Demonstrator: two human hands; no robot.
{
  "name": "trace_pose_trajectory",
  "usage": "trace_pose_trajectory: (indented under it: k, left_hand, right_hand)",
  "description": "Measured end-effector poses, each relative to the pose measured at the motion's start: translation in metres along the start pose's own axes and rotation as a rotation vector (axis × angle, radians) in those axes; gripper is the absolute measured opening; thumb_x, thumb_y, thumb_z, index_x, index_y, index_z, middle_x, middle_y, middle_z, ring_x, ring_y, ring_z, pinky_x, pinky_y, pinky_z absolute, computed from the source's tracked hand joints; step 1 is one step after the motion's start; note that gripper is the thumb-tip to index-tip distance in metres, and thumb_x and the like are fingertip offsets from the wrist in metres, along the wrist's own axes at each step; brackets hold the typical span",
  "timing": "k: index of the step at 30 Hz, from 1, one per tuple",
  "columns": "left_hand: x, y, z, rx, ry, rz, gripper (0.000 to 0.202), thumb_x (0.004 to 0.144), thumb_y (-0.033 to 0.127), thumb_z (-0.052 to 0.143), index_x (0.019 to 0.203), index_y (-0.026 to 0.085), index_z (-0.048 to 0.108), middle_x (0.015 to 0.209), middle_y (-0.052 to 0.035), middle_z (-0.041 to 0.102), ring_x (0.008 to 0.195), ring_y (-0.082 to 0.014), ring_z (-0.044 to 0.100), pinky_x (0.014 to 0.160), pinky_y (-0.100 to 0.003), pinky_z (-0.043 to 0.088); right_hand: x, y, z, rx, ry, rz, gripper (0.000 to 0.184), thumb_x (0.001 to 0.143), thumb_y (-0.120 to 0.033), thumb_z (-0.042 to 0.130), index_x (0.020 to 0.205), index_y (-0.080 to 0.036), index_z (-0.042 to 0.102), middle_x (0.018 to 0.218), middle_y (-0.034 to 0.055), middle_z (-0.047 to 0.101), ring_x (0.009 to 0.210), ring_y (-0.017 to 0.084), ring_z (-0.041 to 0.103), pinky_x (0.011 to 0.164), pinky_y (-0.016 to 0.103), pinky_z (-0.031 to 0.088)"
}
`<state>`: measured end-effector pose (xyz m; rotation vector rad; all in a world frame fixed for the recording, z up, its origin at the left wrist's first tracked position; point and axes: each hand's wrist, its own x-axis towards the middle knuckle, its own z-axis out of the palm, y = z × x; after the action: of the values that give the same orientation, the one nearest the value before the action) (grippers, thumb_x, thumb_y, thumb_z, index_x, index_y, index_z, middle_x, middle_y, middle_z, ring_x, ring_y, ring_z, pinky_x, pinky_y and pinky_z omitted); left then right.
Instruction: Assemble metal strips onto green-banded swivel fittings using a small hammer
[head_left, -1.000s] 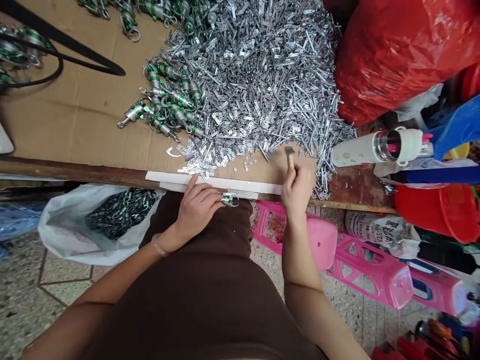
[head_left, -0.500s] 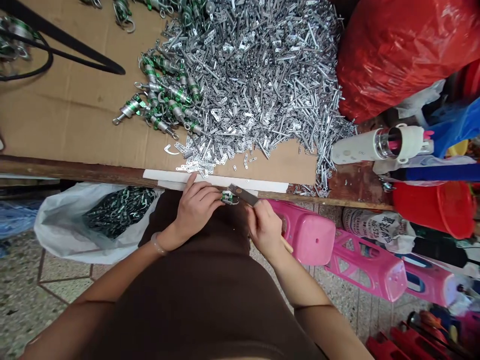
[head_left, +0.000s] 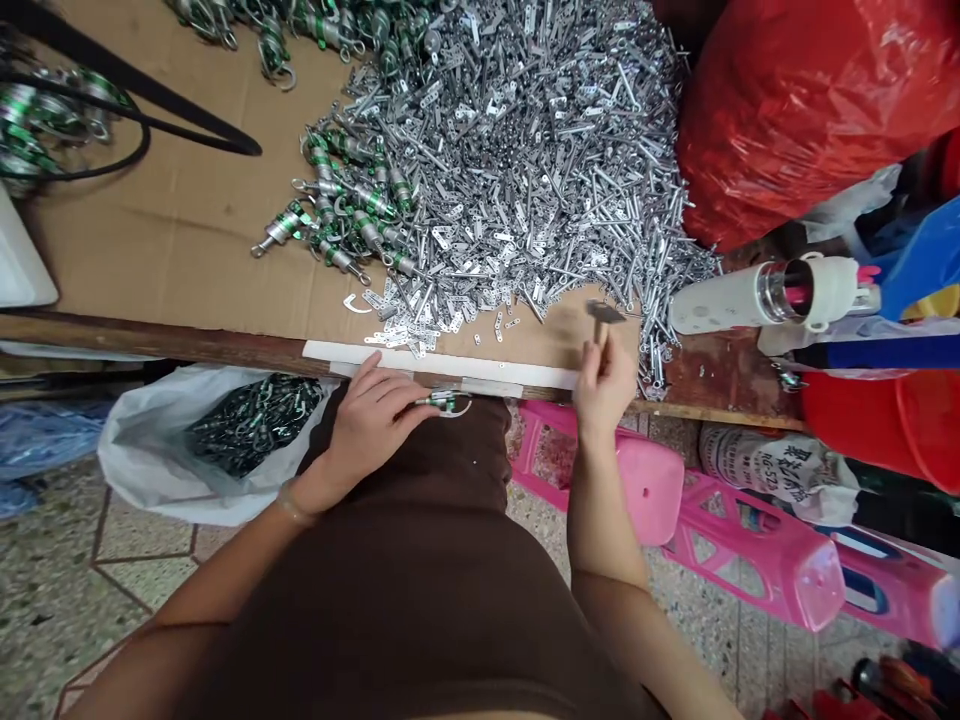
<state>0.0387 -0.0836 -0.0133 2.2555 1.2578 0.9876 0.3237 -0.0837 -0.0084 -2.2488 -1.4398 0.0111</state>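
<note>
Just off the front edge of the table, my left hand [head_left: 379,415] pinches a small green and silver metal fitting with a curved hook [head_left: 448,402]. Its fingertips rest close to the white strip [head_left: 420,362] along that edge. My right hand [head_left: 604,385] is closed around the handle of a hammer [head_left: 604,312], whose head stands above the cardboard at the right. Beyond both hands spreads a big heap of small silver pins and perforated plates [head_left: 517,180]. To its left lies a cluster of similar green and silver fittings [head_left: 360,210].
A white bottle [head_left: 720,298] lies at the right beside a red plastic bag [head_left: 810,120]. Below the table, a white sack [head_left: 150,440] of dark parts is at the left and pink stools [head_left: 652,490] stand at the right. A black cord [head_left: 150,90] crosses the upper left.
My right hand has moved up and right with the hammer, away from the fitting. The left hand keeps hold of the fitting, its hook now turned outward below. The view has shifted slightly.
</note>
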Motion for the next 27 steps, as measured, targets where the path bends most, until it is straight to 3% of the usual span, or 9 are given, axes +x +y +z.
trace_pose_trajectory:
  k: [4, 7, 9, 11, 14, 17, 19, 24, 27]
  left_hand:
    - [-0.040, -0.025, -0.045, 0.224, 0.026, -0.054, 0.007, 0.078, 0.027, 0.064, 0.085, 0.026, 0.063, 0.078, 0.0011, 0.069, 0.078, -0.0185, 0.062, 0.100, -0.047, 0.039]
    - [-0.069, -0.047, -0.073, 0.556, 0.006, -0.236, 0.009, 0.080, 0.031, 0.060, 0.086, 0.026, 0.063, 0.080, -0.0028, 0.067, 0.086, -0.0268, 0.059, 0.101, -0.061, 0.030]
    - [-0.070, -0.058, -0.083, 0.647, 0.045, -0.309, 0.014, 0.080, 0.036, 0.058, 0.088, 0.025, 0.062, 0.082, -0.0036, 0.065, 0.085, -0.0279, 0.058, 0.096, -0.061, 0.034]
    - [-0.052, -0.066, -0.083, 0.597, 0.084, -0.307, 0.016, 0.081, 0.037, 0.057, 0.089, 0.024, 0.062, 0.084, -0.0036, 0.065, 0.083, -0.0251, 0.058, 0.093, -0.052, 0.040]
    - [0.002, -0.075, -0.072, 0.431, 0.095, -0.231, 0.017, 0.085, 0.034, 0.050, 0.089, 0.024, 0.063, 0.087, -0.0037, 0.066, 0.085, -0.0207, 0.058, 0.087, -0.039, 0.044]
    - [0.055, -0.085, -0.055, 0.417, 0.041, -0.156, 0.031, 0.089, 0.040, 0.039, 0.094, 0.022, 0.063, 0.092, -0.0035, 0.062, 0.094, -0.0199, 0.055, 0.086, -0.035, 0.044]
    - [0.074, -0.091, -0.046, 0.424, 0.031, -0.157, 0.039, 0.087, 0.050, 0.037, 0.095, 0.020, 0.062, 0.089, -0.0020, 0.058, 0.097, -0.0194, 0.054, 0.084, -0.033, 0.044]
    - [0.061, -0.105, -0.043, 0.474, 0.210, -0.283, 0.041, 0.078, 0.059, 0.052, 0.066, 0.020, 0.055, 0.078, -0.0037, 0.055, 0.084, -0.0207, 0.055, 0.075, -0.035, 0.043]
    - [0.047, -0.115, -0.052, 0.401, 0.291, -0.380, 0.036, 0.077, 0.054, 0.055, 0.081, 0.019, 0.057, 0.078, -0.0051, 0.058, 0.077, -0.0216, 0.056, 0.069, -0.036, 0.042]
  right_hand:
    - [0.028, 0.030, 0.019, -0.172, 0.074, 0.031, 0.047, 0.085, -0.041, 0.038, 0.121, -0.015, 0.056, 0.091, 0.0136, 0.054, 0.085, 0.026, 0.051, 0.077, 0.043, 0.041]
    - [0.031, 0.034, 0.032, -0.212, 0.086, 0.035, 0.044, 0.085, -0.039, 0.040, 0.119, -0.017, 0.059, 0.092, 0.0142, 0.051, 0.089, 0.029, 0.048, 0.079, 0.047, 0.037]
    - [0.029, 0.031, 0.038, -0.214, 0.116, 0.044, 0.043, 0.085, -0.039, 0.039, 0.116, -0.019, 0.060, 0.096, 0.0154, 0.050, 0.093, 0.030, 0.046, 0.081, 0.049, 0.036]
    - [0.027, 0.028, 0.041, -0.202, 0.143, 0.047, 0.042, 0.087, -0.040, 0.037, 0.114, -0.019, 0.062, 0.101, 0.0160, 0.049, 0.097, 0.030, 0.043, 0.083, 0.049, 0.034]
    - [0.026, 0.026, 0.043, -0.175, 0.159, 0.038, 0.042, 0.087, -0.042, 0.035, 0.111, -0.020, 0.062, 0.104, 0.0156, 0.048, 0.100, 0.030, 0.041, 0.086, 0.050, 0.032]
    - [0.026, 0.027, 0.044, -0.163, 0.167, 0.040, 0.041, 0.087, -0.042, 0.036, 0.111, -0.020, 0.062, 0.104, 0.0153, 0.047, 0.101, 0.030, 0.041, 0.087, 0.050, 0.032]
    - [0.026, 0.027, 0.044, -0.159, 0.181, 0.045, 0.040, 0.086, -0.042, 0.037, 0.109, -0.020, 0.062, 0.104, 0.0151, 0.048, 0.100, 0.030, 0.042, 0.087, 0.050, 0.032]
    - [0.026, 0.029, 0.047, -0.157, 0.195, 0.042, 0.039, 0.086, -0.041, 0.038, 0.107, -0.018, 0.063, 0.101, 0.0155, 0.051, 0.099, 0.030, 0.043, 0.086, 0.050, 0.034]
    - [0.028, 0.030, 0.048, -0.163, 0.194, 0.042, 0.039, 0.086, -0.040, 0.038, 0.107, -0.017, 0.063, 0.101, 0.0158, 0.052, 0.099, 0.030, 0.043, 0.086, 0.049, 0.034]
